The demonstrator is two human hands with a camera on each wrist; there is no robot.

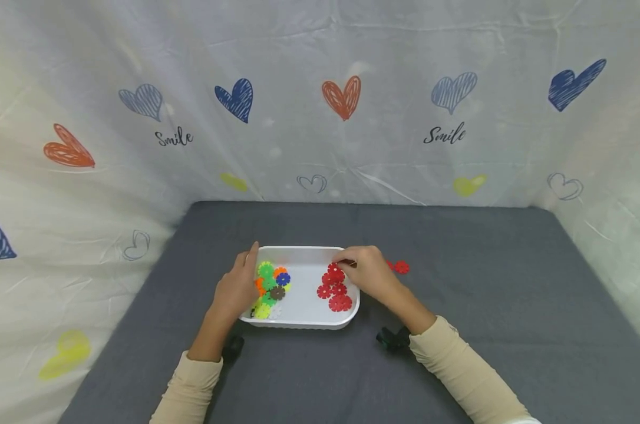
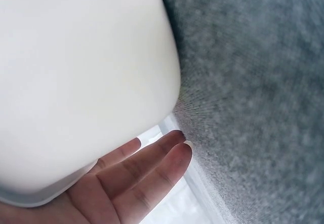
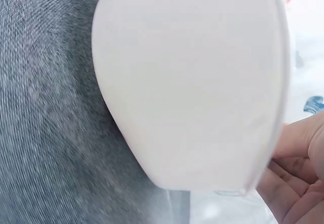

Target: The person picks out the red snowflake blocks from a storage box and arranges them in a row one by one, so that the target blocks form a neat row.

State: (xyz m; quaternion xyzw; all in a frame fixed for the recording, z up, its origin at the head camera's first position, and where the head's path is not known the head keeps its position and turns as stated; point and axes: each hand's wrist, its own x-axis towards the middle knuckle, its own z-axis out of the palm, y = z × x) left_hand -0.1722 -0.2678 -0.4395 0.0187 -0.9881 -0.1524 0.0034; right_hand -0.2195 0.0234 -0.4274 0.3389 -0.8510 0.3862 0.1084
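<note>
A white tray (image 1: 304,318) holds flower-shaped plastic discs. Multicoloured discs (image 1: 267,282) crowd its left end, and several red discs (image 1: 338,288) sit at its right end. My left hand (image 1: 237,287) rests at the tray's left end, its fingers nearly straight along the rim; the left wrist view shows the fingers (image 2: 147,176) beyond the tray's wall. Over the right end, my right hand (image 1: 370,271) reaches across the rim and pinches a red disc (image 1: 334,268) with thumb and fingertips. The tray's wall hides those fingertips in the right wrist view.
Loose red discs (image 1: 402,267) lie on the dark grey cloth (image 1: 458,282) right of the tray, partly behind the right hand. A white curtain (image 1: 299,147) with printed hearts hangs behind and beside the table. Dark wrist straps show at both wrists.
</note>
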